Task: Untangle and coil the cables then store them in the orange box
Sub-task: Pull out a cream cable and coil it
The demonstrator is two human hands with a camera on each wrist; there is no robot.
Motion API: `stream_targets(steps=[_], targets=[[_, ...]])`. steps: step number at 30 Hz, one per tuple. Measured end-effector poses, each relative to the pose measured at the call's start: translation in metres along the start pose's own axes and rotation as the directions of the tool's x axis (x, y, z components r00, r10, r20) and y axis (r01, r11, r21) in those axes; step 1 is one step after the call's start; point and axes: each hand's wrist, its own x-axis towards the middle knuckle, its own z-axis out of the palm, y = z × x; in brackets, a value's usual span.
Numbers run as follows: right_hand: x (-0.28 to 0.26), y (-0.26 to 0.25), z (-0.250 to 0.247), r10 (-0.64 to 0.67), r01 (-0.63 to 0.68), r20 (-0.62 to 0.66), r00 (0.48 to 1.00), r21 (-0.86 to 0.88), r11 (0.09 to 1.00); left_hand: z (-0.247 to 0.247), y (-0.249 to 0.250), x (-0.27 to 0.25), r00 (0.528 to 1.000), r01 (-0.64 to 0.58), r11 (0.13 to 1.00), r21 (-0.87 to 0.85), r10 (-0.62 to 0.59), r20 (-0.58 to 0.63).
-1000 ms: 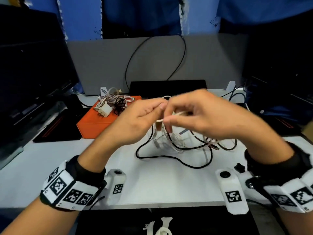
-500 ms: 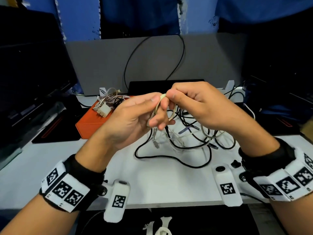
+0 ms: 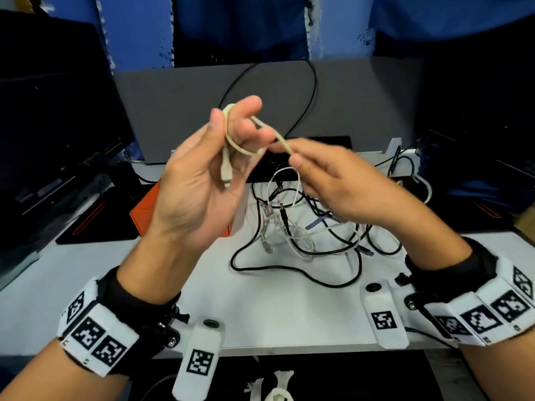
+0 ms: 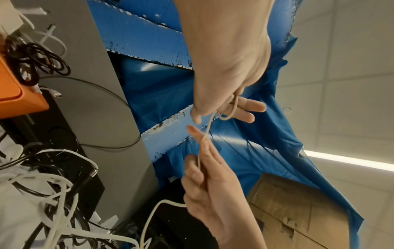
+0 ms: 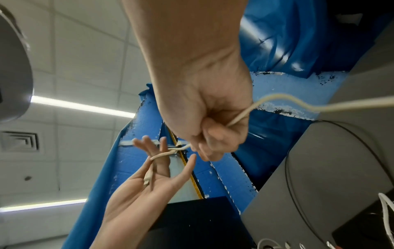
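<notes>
My left hand (image 3: 231, 117) is raised with its palm towards me. A beige cable (image 3: 240, 147) is looped around its fingers, the thumb holds it at the top, and the plug (image 3: 226, 172) hangs over the palm. My right hand (image 3: 293, 157) pinches the same cable just to the right, and the rest trails down to the tangle of black and white cables (image 3: 304, 233) on the white table (image 3: 260, 311). The loop round the left fingers (image 5: 162, 154) also shows in the right wrist view. The orange box (image 4: 17, 94), mostly hidden behind my left hand, holds coiled cables (image 4: 32, 62).
A grey partition (image 3: 362, 105) with a black cable hanging over it stands behind the table. Dark monitors flank both sides, and a black mat (image 3: 95, 224) lies to the left of the box. A cardboard box (image 4: 298, 210) shows in the left wrist view.
Both hands have risen higher above the table. My left hand has turned palm towards me with the beige cable now looped around its fingers, and my right hand has moved rightwards along the cable.
</notes>
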Motion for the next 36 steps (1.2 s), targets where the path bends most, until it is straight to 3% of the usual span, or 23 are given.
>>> stream_targets(steps=[2,4,7,9,10,12,13,15,17,19,25,31,34,36], targets=[[-0.004,-0.006,0.007,0.034,-0.015,0.144,0.989,-0.135,0.991,-0.004,-0.003,0.001,0.996,-0.024,0.996,0.083,0.031,-0.083],[-0.008,-0.016,0.013,0.02,0.043,0.273,0.962,-0.221,0.974,-0.005,-0.009,0.001,0.99,-0.051,0.954,0.297,0.088,-0.113],[-0.014,-0.027,0.013,-0.046,0.163,0.39,0.92,-0.271,0.949,-0.009,-0.019,0.001,0.99,-0.086,0.752,0.654,0.141,-0.032],[-0.017,-0.032,0.003,-0.091,0.195,0.379,0.921,-0.245,0.95,-0.016,-0.021,0.003,0.992,-0.122,0.572,0.811,0.103,0.077],[-0.018,-0.034,-0.003,-0.106,0.184,0.336,0.936,-0.21,0.96,-0.02,-0.021,0.004,0.99,-0.132,0.494,0.859,0.027,0.136],[-0.017,-0.032,-0.014,-0.111,0.129,0.18,0.977,-0.091,0.987,-0.026,-0.019,0.004,0.964,-0.136,0.43,0.892,-0.151,0.219],[-0.016,-0.029,-0.017,-0.101,0.102,0.08,0.992,-0.009,0.995,-0.027,-0.018,0.004,0.949,-0.115,0.47,0.875,-0.207,0.236],[-0.011,-0.021,-0.017,-0.075,0.083,-0.071,0.995,0.113,0.99,-0.026,-0.016,0.002,0.941,0.001,0.637,0.771,-0.261,0.214],[-0.007,-0.015,-0.007,-0.095,0.105,-0.128,0.987,0.07,0.992,-0.021,-0.016,0.001,0.941,0.131,0.796,0.591,-0.287,0.178],[-0.005,-0.013,0.004,-0.1,0.107,-0.106,0.989,0.053,0.993,-0.02,-0.015,0.001,0.939,0.203,0.87,0.45,-0.303,0.163],[-0.008,-0.018,0.017,-0.132,0.127,-0.007,0.991,0.335,0.934,-0.02,-0.017,-0.005,0.908,0.221,0.925,0.309,-0.311,0.282],[-0.011,-0.02,0.003,-0.177,0.167,0.032,0.984,0.205,0.965,-0.014,-0.021,-0.007,0.891,0.346,0.919,0.187,-0.384,0.24],[-0.011,-0.022,0.002,-0.213,0.199,0.03,0.977,0.247,0.948,-0.008,-0.016,-0.009,0.907,0.309,0.934,0.181,-0.347,0.241],[-0.007,-0.021,0.003,-0.185,0.198,-0.082,0.979,0.207,0.958,-0.002,-0.011,-0.009,0.935,0.252,0.965,0.072,-0.262,0.237]])
